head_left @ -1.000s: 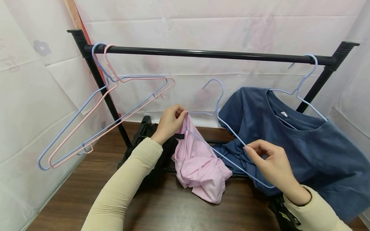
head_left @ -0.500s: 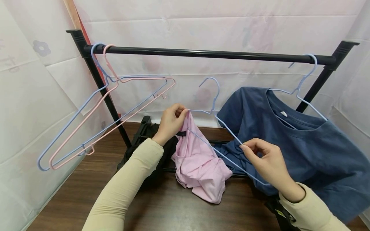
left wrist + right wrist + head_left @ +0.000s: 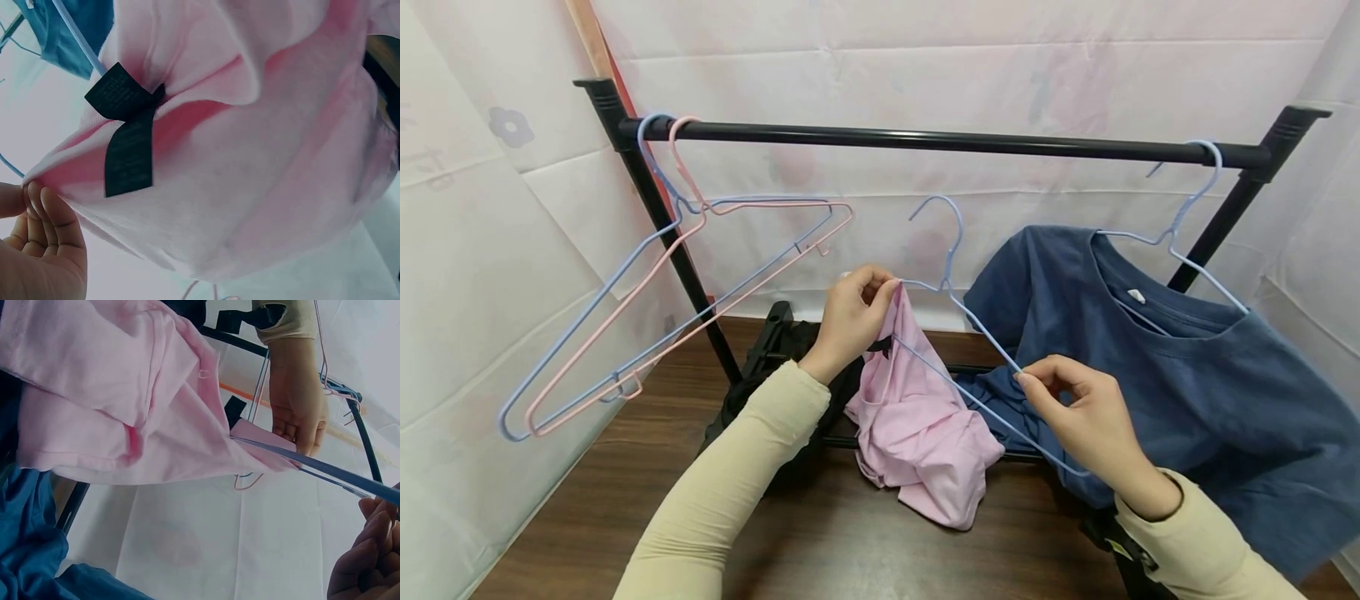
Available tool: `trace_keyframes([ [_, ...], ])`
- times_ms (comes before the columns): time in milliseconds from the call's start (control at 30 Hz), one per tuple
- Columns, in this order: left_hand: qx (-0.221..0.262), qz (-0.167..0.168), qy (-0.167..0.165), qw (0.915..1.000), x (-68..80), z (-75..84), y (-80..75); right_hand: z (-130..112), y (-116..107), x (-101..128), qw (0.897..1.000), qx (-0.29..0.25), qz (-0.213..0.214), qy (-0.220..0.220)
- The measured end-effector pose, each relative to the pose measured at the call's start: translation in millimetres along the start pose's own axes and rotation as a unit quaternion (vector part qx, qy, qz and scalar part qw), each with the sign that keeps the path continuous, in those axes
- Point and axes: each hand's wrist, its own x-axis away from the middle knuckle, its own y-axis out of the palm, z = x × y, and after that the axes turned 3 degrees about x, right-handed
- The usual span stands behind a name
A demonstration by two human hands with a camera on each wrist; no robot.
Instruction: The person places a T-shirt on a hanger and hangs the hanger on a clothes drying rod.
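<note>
A pink shirt (image 3: 917,433) hangs bunched below my left hand (image 3: 853,321), which pinches the top edge of its neck opening. Black labels (image 3: 128,150) dangle inside the neckline in the left wrist view. One end of a blue wire hanger (image 3: 985,333) goes into that opening, so its left tip is hidden by the cloth. Its hook points up, free of the rail. My right hand (image 3: 1082,408) pinches the hanger's right sloping arm between thumb and fingertips; the bare right end lies beneath that hand. The right wrist view shows the hanger (image 3: 325,467) entering the pink fabric.
A black rail (image 3: 880,137) runs across above the hands. At its left hang a blue hanger (image 3: 580,308) and a pink hanger (image 3: 568,358). A dark blue T-shirt (image 3: 1165,375) hangs at the right. Dark cloth (image 3: 790,383) lies behind the left forearm, above the brown table (image 3: 805,533).
The right hand and hanger have shifted leftward, the hanger's hook rising slightly. My left hand has moved a little right and up, still pinching the pink shirt.
</note>
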Motion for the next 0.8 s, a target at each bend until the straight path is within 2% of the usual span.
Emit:
trace_keyframes([
  [300, 0.014, 0.01, 0.03, 0.9994, -4.7, 14.0, -4.0, -2, 0, -2, 1.0, -0.005, 0.006, -0.016],
  [800, 0.023, 0.011, 0.033, 0.9991, -9.2, 26.7, -5.2, -6, 3, -7, 1.0, -0.008, 0.006, -0.024],
])
